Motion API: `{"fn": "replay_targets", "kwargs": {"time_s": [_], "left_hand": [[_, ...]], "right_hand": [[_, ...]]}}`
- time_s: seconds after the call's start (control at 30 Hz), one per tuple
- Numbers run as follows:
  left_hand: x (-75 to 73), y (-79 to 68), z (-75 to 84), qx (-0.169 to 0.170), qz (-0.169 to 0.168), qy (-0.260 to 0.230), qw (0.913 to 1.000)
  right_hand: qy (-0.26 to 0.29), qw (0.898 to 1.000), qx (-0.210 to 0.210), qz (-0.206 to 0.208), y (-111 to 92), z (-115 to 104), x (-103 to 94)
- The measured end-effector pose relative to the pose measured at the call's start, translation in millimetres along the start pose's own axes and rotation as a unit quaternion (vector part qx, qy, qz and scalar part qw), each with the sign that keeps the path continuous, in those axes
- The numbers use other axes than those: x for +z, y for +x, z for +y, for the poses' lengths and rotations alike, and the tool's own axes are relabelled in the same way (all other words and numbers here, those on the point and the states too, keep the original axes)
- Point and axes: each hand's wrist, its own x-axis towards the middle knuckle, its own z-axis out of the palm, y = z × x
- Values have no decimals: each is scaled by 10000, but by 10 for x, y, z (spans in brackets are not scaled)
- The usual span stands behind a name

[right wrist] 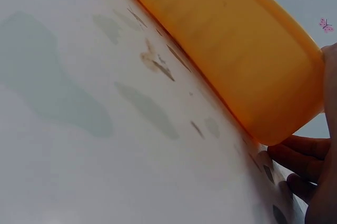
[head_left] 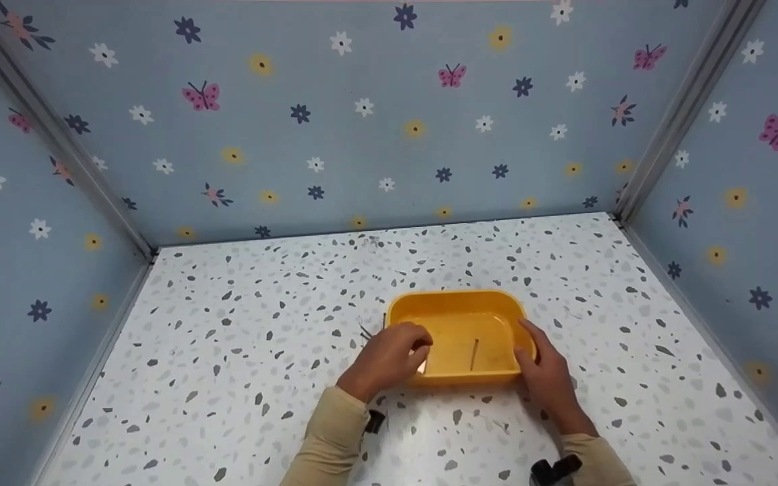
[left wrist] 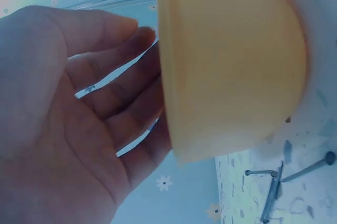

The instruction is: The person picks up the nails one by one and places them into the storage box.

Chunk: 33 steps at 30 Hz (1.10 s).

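A yellow plastic tray (head_left: 460,300) sits on the speckled table. My right hand (head_left: 551,381) grips its right end, thumb over the rim, with fingers low against the outer corner in the right wrist view. My left hand (head_left: 392,358) hangs over the tray's left end, fingers loosely bent past the rim. Nothing shows between thumb and fingers in the left wrist view, though some fingertips are hidden behind the tray wall. One nail (head_left: 475,354) lies inside the tray. Outside its left end lie several loose nails (left wrist: 271,195), partly covered by my left hand in the head view.
Blue panels (head_left: 362,135) printed with flowers and butterflies enclose the table at the back and both sides. The white speckled tabletop (head_left: 240,351) runs around the tray. A dark wrist strap mount (head_left: 554,470) sits at my right sleeve.
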Motion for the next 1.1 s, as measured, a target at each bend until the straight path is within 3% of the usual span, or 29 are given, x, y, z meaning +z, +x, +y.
{"fn": "replay_targets", "kwargs": {"time_s": [0.13, 0.27, 0.43, 0.67, 0.87, 1.1], "left_hand": [[35, -103, -65, 120, 779, -158, 9968], [39, -141, -151, 66, 1583, -392, 9866], [-10, -223, -281, -323, 2074, -686, 9753], [-55, -395, -474, -1060, 2064, -684, 9703], [-72, -488, -539, -1370, 1960, -638, 9689], [-51, -535, -578, -1870, 1733, -426, 9660]], "right_hand": [[-34, 9999, 127, -28, -17, 4, 7], [-40, 9996, 286, -69, -31, -4, -3], [-55, 9994, 343, -92, -36, -8, 0], [-81, 9997, 216, -65, -25, 6, 7], [-91, 9999, 36, 28, -18, 6, -4], [-89, 9999, 127, -64, -21, -27, 7]]}}
